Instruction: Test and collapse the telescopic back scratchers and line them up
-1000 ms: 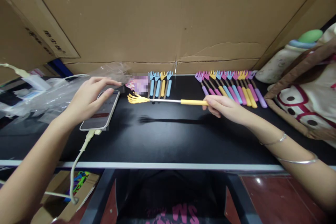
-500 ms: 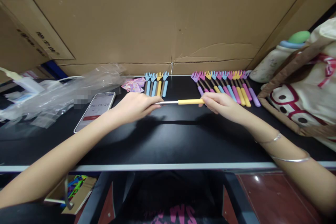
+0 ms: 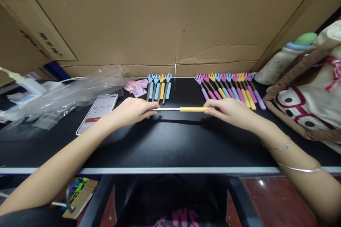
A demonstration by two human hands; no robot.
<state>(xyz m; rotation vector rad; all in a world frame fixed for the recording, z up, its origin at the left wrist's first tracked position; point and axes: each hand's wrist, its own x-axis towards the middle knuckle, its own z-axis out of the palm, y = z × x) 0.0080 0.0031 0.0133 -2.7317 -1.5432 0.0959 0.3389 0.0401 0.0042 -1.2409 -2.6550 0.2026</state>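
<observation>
I hold a telescopic back scratcher [image 3: 183, 109] with a yellow grip and a metal rod level above the black table [image 3: 170, 142]. My left hand [image 3: 134, 109] is closed around its claw end, which is hidden in my fingers. My right hand [image 3: 229, 109] pinches the end of the yellow grip. Behind my left hand lies a short row of collapsed scratchers [image 3: 159, 88] in blue and yellow. Behind my right hand lies a longer row of scratchers [image 3: 229, 88] in pink, purple, blue and yellow.
A phone [image 3: 97, 112] showing a timer lies at the left, next to clear plastic bags [image 3: 66, 92]. Small pink packets [image 3: 137, 87] lie by the short row. A cloth bag [image 3: 311, 88] fills the right side. Cardboard [image 3: 160, 17] walls the back.
My left hand left the phone and took hold of the scratcher's claw end. The visible rod between my hands is shorter than before.
</observation>
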